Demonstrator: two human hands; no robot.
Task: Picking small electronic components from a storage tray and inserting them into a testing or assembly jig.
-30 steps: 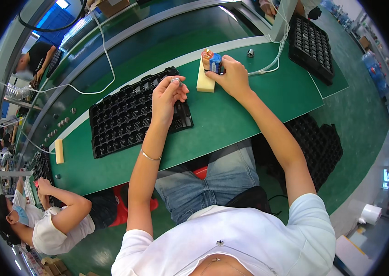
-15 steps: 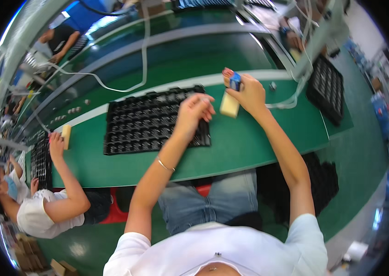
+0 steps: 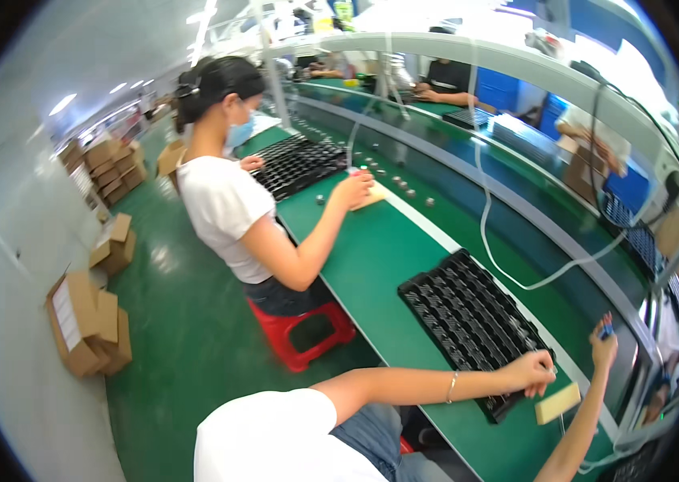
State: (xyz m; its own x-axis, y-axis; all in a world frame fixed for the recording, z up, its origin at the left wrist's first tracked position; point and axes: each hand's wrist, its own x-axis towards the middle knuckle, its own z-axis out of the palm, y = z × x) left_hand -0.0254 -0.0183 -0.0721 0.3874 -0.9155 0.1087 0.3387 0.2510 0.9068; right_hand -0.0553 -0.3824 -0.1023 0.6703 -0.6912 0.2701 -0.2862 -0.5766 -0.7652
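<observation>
My left hand (image 3: pixel 527 374), a bracelet on its wrist, is over the near end of a black compartment tray (image 3: pixel 468 317). Its fingers are curled together, and whatever is in them is too small to make out. Just beyond those fingertips a pale yellow block (image 3: pixel 558 403) rests on the green table. Farther right, my raised right hand (image 3: pixel 603 350) is closed around a small blue object (image 3: pixel 607 329), mostly covered by the fingers. Its kind cannot be told.
A co-worker (image 3: pixel 227 209) sits on a red stool (image 3: pixel 299 333) to the left, one hand at another yellow block (image 3: pixel 372 196) near a second black tray (image 3: pixel 295 165). Small metal parts (image 3: pixel 410 193) lie along the line. A white cable (image 3: pixel 486 233) hangs beyond my tray. Cardboard boxes (image 3: pixel 86 325) stand on the floor.
The view has swung far to the left, bringing the co-worker and boxes into full sight. My right hand, still holding the blue object, is now away from the yellow block. My left hand stays by the tray.
</observation>
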